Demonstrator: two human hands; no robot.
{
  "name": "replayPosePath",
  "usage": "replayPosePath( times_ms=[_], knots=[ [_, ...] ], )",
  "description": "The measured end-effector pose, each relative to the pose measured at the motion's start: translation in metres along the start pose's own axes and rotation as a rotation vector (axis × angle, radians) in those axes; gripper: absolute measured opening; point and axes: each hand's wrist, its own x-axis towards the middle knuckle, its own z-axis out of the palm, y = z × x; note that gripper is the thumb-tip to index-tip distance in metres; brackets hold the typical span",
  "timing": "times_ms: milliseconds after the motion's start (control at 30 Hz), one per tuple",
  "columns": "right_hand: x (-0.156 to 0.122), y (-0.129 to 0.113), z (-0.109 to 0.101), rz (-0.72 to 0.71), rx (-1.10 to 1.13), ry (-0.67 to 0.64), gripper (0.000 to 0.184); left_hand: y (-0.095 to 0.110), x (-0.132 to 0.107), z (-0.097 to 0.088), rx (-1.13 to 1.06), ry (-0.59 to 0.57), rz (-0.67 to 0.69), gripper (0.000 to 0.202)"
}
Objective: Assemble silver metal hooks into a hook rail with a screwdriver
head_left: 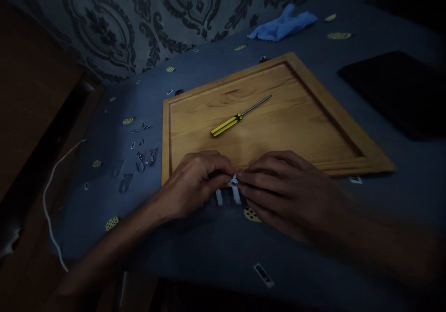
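My left hand (195,179) and my right hand (278,189) meet at the near edge of a wooden panel (296,131), fingers pinched together on a small white piece (232,182) between them. What that piece is I cannot make out; pale strips hang just below it. A screwdriver (237,117) with a yellow and black handle lies untouched on the panel, beyond my hands.
The panel rests on a blue patterned cloth (195,251). Small metal parts and screws (142,156) lie scattered left of the panel. A blue rag (282,24) sits at the back, a dark flat object (400,94) at right, a white cable (52,196) at left.
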Motion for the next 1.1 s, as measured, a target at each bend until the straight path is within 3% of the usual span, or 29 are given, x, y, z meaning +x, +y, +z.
replayPosePath(
  times_ms=[333,533,667,800,933,1100],
  knots=[
    [-0.001,0.000,0.001,0.012,0.020,-0.009,0.014,0.005,0.001,0.000,0.062,-0.036,0.001,0.016],
    [-0.003,0.000,0.003,0.016,0.010,-0.025,0.017,0.010,-0.003,-0.014,0.061,-0.019,-0.014,0.009],
    [-0.002,0.001,0.001,-0.016,0.014,-0.018,0.016,0.017,-0.016,-0.016,0.214,-0.002,0.001,0.039],
    [0.000,0.002,-0.001,-0.027,0.027,-0.013,0.015,0.015,-0.029,0.000,0.385,-0.005,0.047,0.074],
    [0.002,0.002,-0.002,-0.010,0.023,-0.019,0.014,0.010,-0.033,0.013,0.368,0.040,0.000,0.080],
    [0.004,0.001,-0.004,-0.005,0.011,-0.017,0.011,0.010,-0.032,0.014,0.274,0.057,-0.057,0.078]
  ],
)
